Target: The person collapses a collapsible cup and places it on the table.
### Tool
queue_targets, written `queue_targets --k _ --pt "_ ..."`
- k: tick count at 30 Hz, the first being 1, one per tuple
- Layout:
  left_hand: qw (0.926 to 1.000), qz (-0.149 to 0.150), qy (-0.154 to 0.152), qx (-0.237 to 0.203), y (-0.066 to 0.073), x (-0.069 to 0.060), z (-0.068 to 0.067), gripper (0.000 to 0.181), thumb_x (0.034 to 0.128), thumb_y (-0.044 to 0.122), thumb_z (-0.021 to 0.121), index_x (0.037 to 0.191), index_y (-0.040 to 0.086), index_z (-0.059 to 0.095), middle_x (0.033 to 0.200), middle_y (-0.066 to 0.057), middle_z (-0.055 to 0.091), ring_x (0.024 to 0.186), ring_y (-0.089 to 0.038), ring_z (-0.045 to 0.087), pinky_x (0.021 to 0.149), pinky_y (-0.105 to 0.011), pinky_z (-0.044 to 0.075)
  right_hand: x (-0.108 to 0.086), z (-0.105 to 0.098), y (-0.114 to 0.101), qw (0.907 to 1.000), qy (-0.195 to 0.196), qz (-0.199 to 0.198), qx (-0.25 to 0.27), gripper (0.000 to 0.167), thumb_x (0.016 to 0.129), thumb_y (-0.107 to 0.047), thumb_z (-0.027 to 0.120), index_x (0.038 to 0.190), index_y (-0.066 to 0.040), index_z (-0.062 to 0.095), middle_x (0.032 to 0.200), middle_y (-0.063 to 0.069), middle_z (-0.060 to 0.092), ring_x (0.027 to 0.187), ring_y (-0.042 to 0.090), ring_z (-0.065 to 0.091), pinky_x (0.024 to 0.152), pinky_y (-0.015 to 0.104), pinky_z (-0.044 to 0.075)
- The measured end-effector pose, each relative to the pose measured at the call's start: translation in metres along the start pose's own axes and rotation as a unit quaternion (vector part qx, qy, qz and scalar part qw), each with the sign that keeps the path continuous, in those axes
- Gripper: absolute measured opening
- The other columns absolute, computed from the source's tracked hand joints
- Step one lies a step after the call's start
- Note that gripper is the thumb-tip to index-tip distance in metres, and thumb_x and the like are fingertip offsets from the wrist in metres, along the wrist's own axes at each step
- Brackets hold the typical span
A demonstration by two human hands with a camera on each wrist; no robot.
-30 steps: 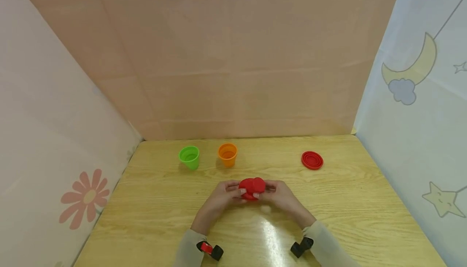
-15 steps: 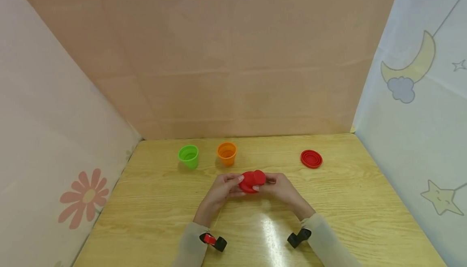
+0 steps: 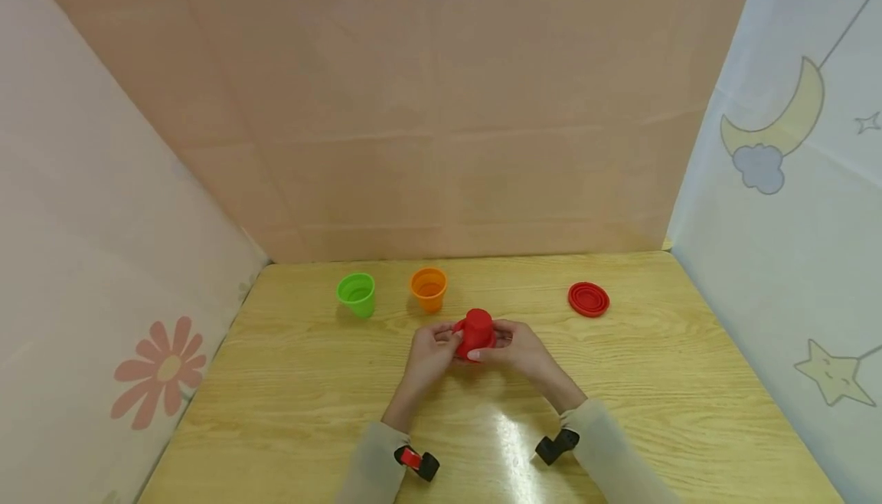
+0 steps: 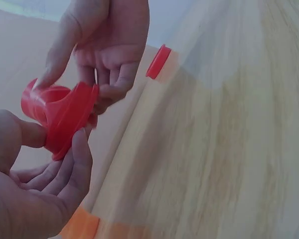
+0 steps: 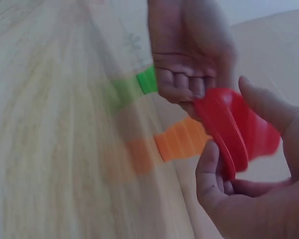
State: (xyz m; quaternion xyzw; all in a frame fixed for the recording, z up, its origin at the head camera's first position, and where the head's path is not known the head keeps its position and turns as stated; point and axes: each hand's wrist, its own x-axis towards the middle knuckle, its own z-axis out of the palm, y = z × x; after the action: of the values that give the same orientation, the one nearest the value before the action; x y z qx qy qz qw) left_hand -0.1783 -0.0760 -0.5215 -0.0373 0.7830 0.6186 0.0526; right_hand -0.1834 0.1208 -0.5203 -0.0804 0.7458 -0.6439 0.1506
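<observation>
A red collapsible cup (image 3: 478,328) is held between both hands above the middle of the table, its narrow base pointing up and its wide rim down. My left hand (image 3: 429,357) pinches the rim on the left, thumb on the near wall and fingers beneath. On the right, my right hand (image 3: 525,354) grips the same rim, its thumb across the front. Seen from the left wrist, the cup (image 4: 65,122) has a fold in its wall, with the base part pushed out askew. In the right wrist view the cup's wall (image 5: 228,130) shows the fold beside the rim.
Behind the hands stand a green cup (image 3: 357,295) and an orange cup (image 3: 429,289), both extended, mouths up. A flattened red cup (image 3: 589,299) lies at the back right. Printed cloth walls border the wooden table (image 3: 661,381) at left, right and back.
The red cup has shifted slightly farther from the body, and its base now points more upright and stands out taller. Both hands moved with it, their fingers shifting along the rim.
</observation>
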Motion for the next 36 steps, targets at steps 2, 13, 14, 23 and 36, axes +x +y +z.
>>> queue_targets --k 2,13,14,23,36 --pt "0.9998 0.009 0.012 0.009 0.004 -0.001 0.003 0.028 0.0990 0.015 0.072 0.120 -0.004 0.073 0.104 -0.014 0.074 0.087 -0.016 0.067 0.070 -0.021 0.062 0.000 0.004 0.000 0.9998 0.019 0.000 -0.006 0.067 0.083 -0.021 0.090 0.138 0.007 0.062 0.125 0.021 0.074 0.102 0.020 0.073 0.084 0.022 0.060" --pt "0.9988 0.036 0.029 0.017 0.006 -0.007 0.014 0.021 0.0988 0.010 0.071 0.113 -0.005 0.074 0.093 -0.013 0.073 0.066 -0.012 0.064 0.063 -0.029 0.064 0.000 0.017 0.001 0.9912 0.110 0.035 -0.065 0.056 0.081 -0.019 0.090 0.127 0.005 0.069 0.120 0.017 0.075 0.103 0.022 0.068 0.089 0.030 0.058" --pt "0.9987 0.035 0.032 0.017 0.005 -0.007 0.015 0.021 0.0988 0.010 0.071 0.113 -0.005 0.073 0.093 -0.014 0.073 0.066 -0.012 0.064 0.063 -0.030 0.065 0.000 0.017 0.001 0.9908 0.112 0.034 -0.068 0.055 0.080 -0.018 0.089 0.126 0.006 0.069 0.119 0.017 0.076 0.102 0.022 0.068 0.089 0.031 0.059" --pt "0.9996 0.004 0.009 -0.025 0.000 -0.009 0.017 0.020 0.1011 0.008 0.066 0.115 -0.005 0.072 0.098 -0.015 0.074 0.069 -0.012 0.067 0.065 -0.034 0.067 -0.001 0.010 0.012 0.9962 0.075 0.019 -0.040 0.050 0.083 -0.014 0.087 0.126 0.002 0.070 0.119 0.014 0.076 0.103 0.019 0.069 0.086 0.025 0.056" --pt "0.9886 -0.048 -0.053 -0.133 -0.011 -0.007 0.009 0.035 0.1061 0.013 0.062 0.130 -0.012 0.064 0.110 -0.015 0.077 0.073 -0.010 0.072 0.075 -0.033 0.068 -0.003 -0.005 0.019 0.9999 0.003 0.013 -0.001 0.064 0.087 -0.023 0.087 0.141 0.000 0.062 0.135 0.017 0.071 0.118 0.023 0.071 0.090 0.022 0.060"
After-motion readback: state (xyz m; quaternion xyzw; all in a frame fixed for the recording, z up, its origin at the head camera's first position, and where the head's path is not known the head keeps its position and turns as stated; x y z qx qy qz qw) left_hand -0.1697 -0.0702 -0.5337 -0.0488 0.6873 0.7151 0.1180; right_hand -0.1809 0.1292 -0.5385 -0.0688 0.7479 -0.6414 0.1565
